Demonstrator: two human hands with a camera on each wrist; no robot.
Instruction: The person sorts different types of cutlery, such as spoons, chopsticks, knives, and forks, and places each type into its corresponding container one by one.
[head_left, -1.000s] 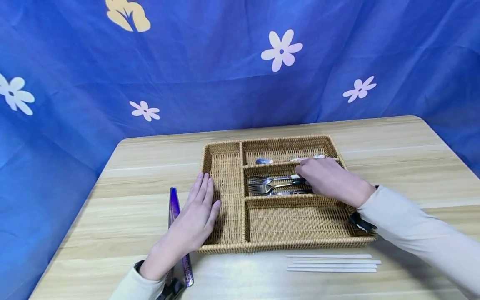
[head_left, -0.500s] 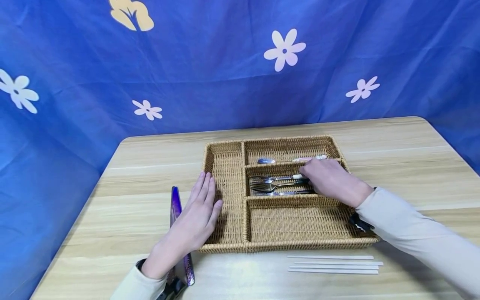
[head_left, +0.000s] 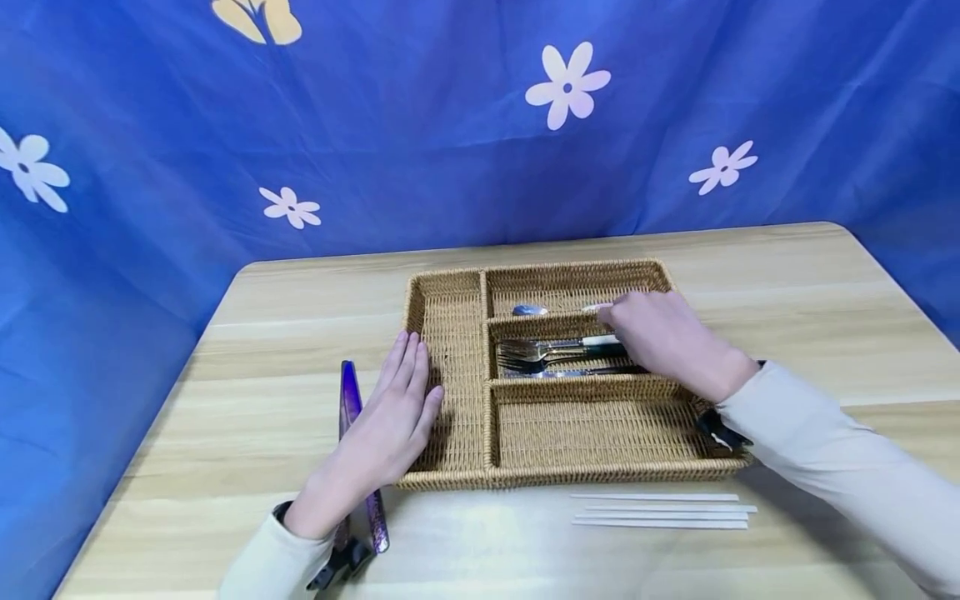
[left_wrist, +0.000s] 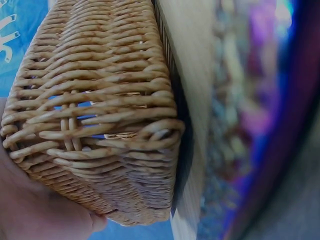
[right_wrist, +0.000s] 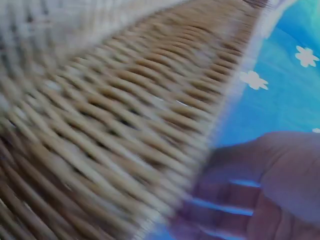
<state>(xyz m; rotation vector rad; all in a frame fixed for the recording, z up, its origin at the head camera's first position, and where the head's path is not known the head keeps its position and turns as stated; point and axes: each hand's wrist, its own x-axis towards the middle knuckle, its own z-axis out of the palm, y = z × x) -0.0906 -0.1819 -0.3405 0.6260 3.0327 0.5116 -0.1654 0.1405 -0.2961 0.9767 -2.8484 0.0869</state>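
Note:
In the head view, a woven cutlery tray with several compartments lies on the table. My left hand rests with straight fingers on its left rim; the left wrist view shows the thumb against the wicker. Over the right end of the middle compartment is my right hand, with nothing visible in its fingers. Forks and a knife lie there, their handles reaching toward that hand. A spoon lies in the back compartment. The right wrist view is blurred, its fingertips partly hidden.
Several white chopsticks lie in front of the tray. A long shiny purple item of unclear kind is beside my left forearm. Blue flowered cloth hangs behind the table.
My right hand has shifted slightly right and back, off the fork handles. The dark-handled fork now lies lower among the others. My left hand stays on the rim. The head view has tilted slightly.

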